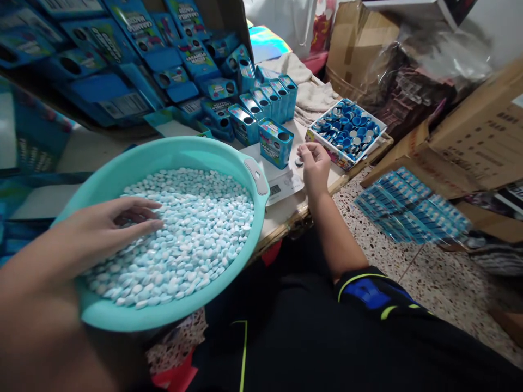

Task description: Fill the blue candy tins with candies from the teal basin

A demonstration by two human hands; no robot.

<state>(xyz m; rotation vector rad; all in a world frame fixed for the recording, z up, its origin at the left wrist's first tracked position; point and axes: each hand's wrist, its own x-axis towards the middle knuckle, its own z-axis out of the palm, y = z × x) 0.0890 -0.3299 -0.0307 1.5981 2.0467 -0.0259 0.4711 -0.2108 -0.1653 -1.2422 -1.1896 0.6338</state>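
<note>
Left forearm [32, 272] cut off by the view's edge, the bare left hand [114, 220] rests loosely curled, parted fingers over pale-blue and white tablets [200, 228] in a round turquoise plastic bowl [134, 320]; its palm is hidden. The right hand's [316, 166] fingers nearly meet at a small silver disc [299, 161]; I cannot tell whether they grip it. Nearby, a blue printed box-shaped container [275, 144] stands on a white scale [288, 188], on a worn-edged table [278, 220] above speckled flooring [351, 198].

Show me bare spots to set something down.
A narrow table strip lies bare between the turquoise bowl, scale and front edge; so does speckled floor between the right sleeve and blue packs. Blue containers crowd behind the bowl.
</note>
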